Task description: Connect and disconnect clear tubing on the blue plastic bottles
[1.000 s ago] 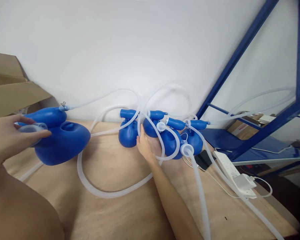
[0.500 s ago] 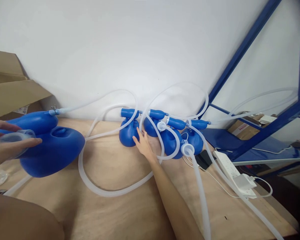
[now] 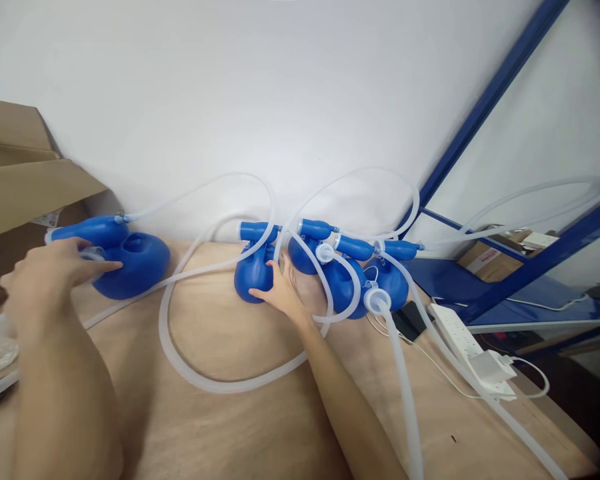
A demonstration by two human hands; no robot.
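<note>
"Where are the two bottles being handled?"

"The left bottle point(image 3: 143, 263) is towards the surface's far left corner, beside the cardboard box point(image 3: 35, 193). The middle bottle point(image 3: 250, 277) is near the far edge of the surface point(image 3: 220, 320), by the wall point(image 3: 240, 87)."

"And the grip on each?"

"The left hand point(image 3: 55, 270) has a closed grip, thumb and fingers pinching the clear cap point(image 3: 94, 253) of the left bottle. The right hand point(image 3: 285, 290) is half open — thumb on the middle bottle's front, fingers at its right side, not wrapped round it."

"How would you handle them well?"

"I'd move the left bottle gently, since a pinch at the cap probably lets the round body swing. A palm under it would be safer."

"What about the right hand?"

"Light pressure, I think. A hard push could roll the middle bottle or nudge the other bottles point(image 3: 337, 283) close to its right."

"Any snags?"

"The hose point(image 3: 230, 385) looping towards the near edge — lift it clear, don't drag it. The thin tube point(image 3: 200, 190) arching from the left bottle needs slack too, or it may tug its joint."
</note>
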